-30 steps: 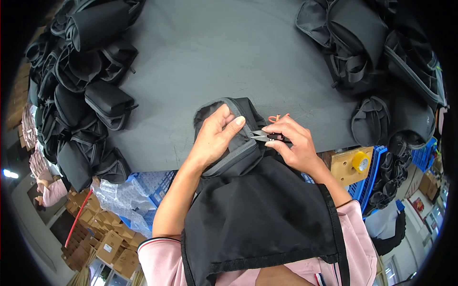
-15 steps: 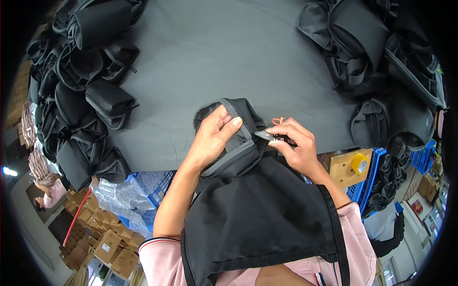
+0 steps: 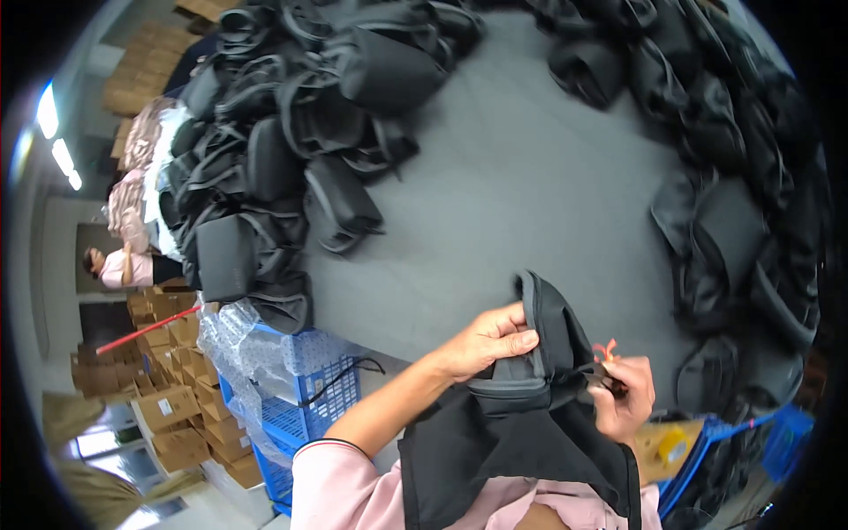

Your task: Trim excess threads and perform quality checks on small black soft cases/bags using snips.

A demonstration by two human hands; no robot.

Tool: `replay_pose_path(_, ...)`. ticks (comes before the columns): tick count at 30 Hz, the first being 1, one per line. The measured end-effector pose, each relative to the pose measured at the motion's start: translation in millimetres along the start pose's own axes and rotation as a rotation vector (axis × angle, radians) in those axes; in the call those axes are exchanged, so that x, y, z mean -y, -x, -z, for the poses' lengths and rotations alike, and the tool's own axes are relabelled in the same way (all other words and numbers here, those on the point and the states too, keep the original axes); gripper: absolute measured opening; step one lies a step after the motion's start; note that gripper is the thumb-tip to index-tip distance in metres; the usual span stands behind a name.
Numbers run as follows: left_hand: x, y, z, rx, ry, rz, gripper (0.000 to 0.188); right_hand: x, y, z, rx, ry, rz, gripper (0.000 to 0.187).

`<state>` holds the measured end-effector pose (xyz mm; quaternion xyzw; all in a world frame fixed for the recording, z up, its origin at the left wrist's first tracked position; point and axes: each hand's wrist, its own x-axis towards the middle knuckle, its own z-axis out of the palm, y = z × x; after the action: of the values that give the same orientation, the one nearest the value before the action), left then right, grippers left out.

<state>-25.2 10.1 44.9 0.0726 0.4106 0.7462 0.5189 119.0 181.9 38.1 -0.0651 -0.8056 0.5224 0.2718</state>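
A black zippered pouch [image 3: 564, 329] hangs unzipped in my left hand [image 3: 491, 343]. The thumb of that hand presses on the grey zipper edge and the other fingers are partly inside the opening. Close to the pouch's right side is my right hand [image 3: 629, 397], closed around small dark thread snips [image 3: 609, 383] with an orange string loop [image 3: 605, 348] at the end. The snips' tips point at the pouch fabric; whether they touch it I cannot tell. Below the pouch, a black apron [image 3: 521, 446] covers my front.
Black pouches [image 3: 340, 208] are heaped along the left of the grey table [image 3: 521, 185], and more black pouches [image 3: 724, 230] pile up on the right. Below the left edge stand blue crates [image 3: 331, 389] with bubble wrap [image 3: 234, 353]. A tape roll [image 3: 673, 444] lies lower right. Another person [image 3: 124, 267] stands far left.
My view has swung, so both heaps and my hands sit elsewhere in the picture. The pouch is turned more upright in my left hand. The snips remain in my right hand.
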Motion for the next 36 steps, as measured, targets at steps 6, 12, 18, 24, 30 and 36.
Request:
replay_pose_path(6, 26, -6, 55, -0.655, 0.207, 0.149, 0.03, -22, -5, -34, 0.03, -0.225, -0.476, 0.021)
replay_pose_path(12, -181, 15, 56, -0.48, -0.125, -0.89, 0.024, -27, 2, -29, 0.104, -0.196, -0.587, 0.014)
replay_pose_path(18, -253, 39, 95, -0.82, -0.219, -0.894, 0.083, -33, -3, -32, 0.122, -0.261, -0.708, 0.009)
replay_pose_path(24, -134, -11, 93, -0.706, -0.521, -0.475, 0.042, -71, -31, -11, -0.06, 0.096, -0.355, 0.012)
replay_pose_path(30, -13, -69, 69, -0.184, -0.864, 0.156, 0.041, -88, -96, 30, -0.191, 0.52, -0.028, 0.029)
replay_pose_path(36, -12, -117, -7, 0.16, -1.182, 0.118, 0.046, -57, -112, 81, -0.229, 0.922, -0.085, 0.058)
